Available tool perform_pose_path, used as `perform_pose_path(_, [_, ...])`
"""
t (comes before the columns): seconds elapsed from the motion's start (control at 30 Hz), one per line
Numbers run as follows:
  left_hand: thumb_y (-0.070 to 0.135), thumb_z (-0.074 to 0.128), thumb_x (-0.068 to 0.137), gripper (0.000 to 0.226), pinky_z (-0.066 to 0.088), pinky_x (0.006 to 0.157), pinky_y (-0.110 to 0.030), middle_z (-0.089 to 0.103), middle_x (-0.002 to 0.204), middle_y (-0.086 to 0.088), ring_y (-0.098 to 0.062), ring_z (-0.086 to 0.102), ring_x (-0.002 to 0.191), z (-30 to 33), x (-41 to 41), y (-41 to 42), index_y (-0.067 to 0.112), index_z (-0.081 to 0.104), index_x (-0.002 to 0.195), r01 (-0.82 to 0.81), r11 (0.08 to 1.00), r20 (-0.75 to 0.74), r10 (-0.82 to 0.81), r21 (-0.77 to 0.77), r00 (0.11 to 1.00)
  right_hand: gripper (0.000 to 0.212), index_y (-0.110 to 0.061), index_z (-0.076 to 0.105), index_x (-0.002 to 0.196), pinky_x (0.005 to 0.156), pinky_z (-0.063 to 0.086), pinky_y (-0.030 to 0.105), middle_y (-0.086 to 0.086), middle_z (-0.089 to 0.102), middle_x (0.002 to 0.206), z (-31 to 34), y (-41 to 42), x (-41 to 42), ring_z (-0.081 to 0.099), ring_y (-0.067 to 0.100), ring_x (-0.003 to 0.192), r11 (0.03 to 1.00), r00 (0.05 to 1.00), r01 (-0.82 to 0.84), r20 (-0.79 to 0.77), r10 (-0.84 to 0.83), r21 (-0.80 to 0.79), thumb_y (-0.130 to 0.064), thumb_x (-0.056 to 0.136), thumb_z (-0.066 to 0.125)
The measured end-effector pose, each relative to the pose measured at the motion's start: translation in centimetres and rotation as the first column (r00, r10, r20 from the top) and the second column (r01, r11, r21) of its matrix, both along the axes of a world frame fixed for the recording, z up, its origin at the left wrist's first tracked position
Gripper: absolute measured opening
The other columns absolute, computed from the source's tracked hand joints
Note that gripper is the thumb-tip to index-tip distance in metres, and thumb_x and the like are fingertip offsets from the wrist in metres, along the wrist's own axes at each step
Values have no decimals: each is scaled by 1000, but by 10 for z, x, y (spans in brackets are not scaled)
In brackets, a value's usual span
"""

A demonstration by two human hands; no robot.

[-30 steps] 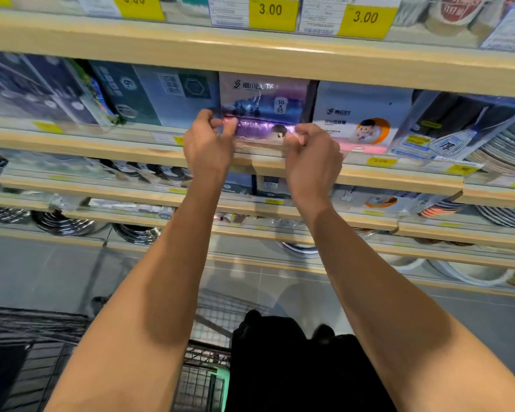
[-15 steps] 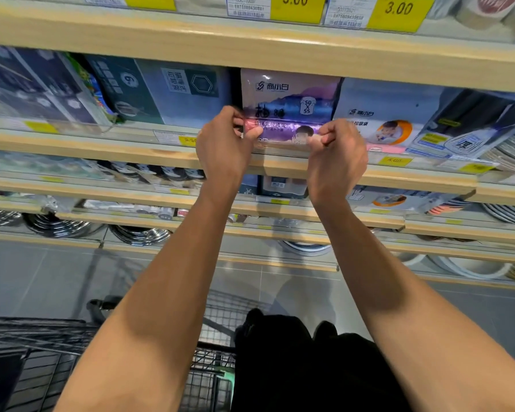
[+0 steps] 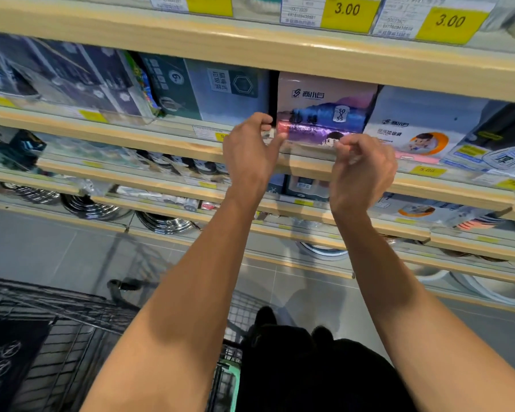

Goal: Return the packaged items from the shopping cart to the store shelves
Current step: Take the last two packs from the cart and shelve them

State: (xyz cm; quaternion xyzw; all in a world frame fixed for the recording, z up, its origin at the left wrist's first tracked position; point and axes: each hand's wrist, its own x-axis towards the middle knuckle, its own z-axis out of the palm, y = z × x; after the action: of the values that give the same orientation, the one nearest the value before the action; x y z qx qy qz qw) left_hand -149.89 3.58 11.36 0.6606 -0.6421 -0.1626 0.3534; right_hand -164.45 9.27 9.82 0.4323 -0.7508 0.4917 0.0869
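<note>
Risk: purple package (image 3: 324, 111) is sitting close to the shelf lip (image 3: 161, 144), so it is likely tipping forward out of its slot if nudged. It is standing upright between the grey box (image 3: 229, 90) and white package (image 3: 419, 126); glossy, soft-looking. Left hand (image 3: 250, 153) is hovering half-curled, holding nothing; right hand (image 3: 360, 165) is curling, fingertips near the pack's lower edge, contact unclear.

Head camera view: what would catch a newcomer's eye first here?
Two bare arms reach up to a purple package standing on a wooden shelf, the left hand and right hand at its lower corners. Above hang yellow price tags; a wire shopping cart sits lower left.
</note>
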Motion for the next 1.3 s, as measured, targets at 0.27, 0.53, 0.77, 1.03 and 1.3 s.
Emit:
perform_pose_path(0.27, [33, 72, 87, 16, 55, 72, -25, 70, 82, 13, -3, 65, 78, 16, 41, 57, 19, 72, 95, -242, 969, -378, 210, -40, 901, 4, -20, 71, 88, 77, 53, 41, -5, 70, 81, 25, 27, 66, 63, 17, 74, 893, 885, -448, 164, 436, 39, -23, 86, 73])
perform_pose_path(0.53, [33, 71, 89, 14, 56, 70, -30, 66, 70, 11, -3, 59, 64, 14, 129, 139, 19, 72, 93, -435, 888, -399, 456, 148, 795, 9, -24, 70, 88, 70, 56, 38, -7, 72, 83, 27, 69, 151, 66, 10, 73, 699, 703, -699, 322, 634, 149, -32, 89, 72])
perform_pose_path(0.77, [31, 72, 90, 13, 58, 72, -36, 59, 63, 13, -11, 61, 66, 28, 168, 156, 19, 73, 92, -432, 879, -436, 475, 200, 764, 13, -31, 65, 78, 64, 49, 28, -16, 64, 71, 43, 92, 204, 64, 8, 68, 659, 653, -739, 389, 650, 140, -30, 90, 69])
perform_pose_path(1.03, [32, 71, 86, 27, 58, 86, -36, 68, 85, 2, -16, 67, 84, 40, 150, 67, 11, 71, 103, -151, 978, -548, 206, 144, 811, 10, -14, 76, 91, 78, 55, 32, -9, 67, 81, 47, 42, 179, 62, 8, 75, 882, 826, -459, 417, 378, 109, -16, 90, 65])
perform_pose_path(1.3, [40, 61, 96, 76, 35, 119, -44, 45, 154, -12, -26, 44, 142, 40, 142, -44, 5, 30, 155, 52, 972, -505, 72, 228, 860, 56, -6, 41, 148, 116, 35, 44, 10, 50, 148, 67, -35, 148, 45, 27, 138, 846, 855, -402, 474, 211, 349, -29, 100, 56])
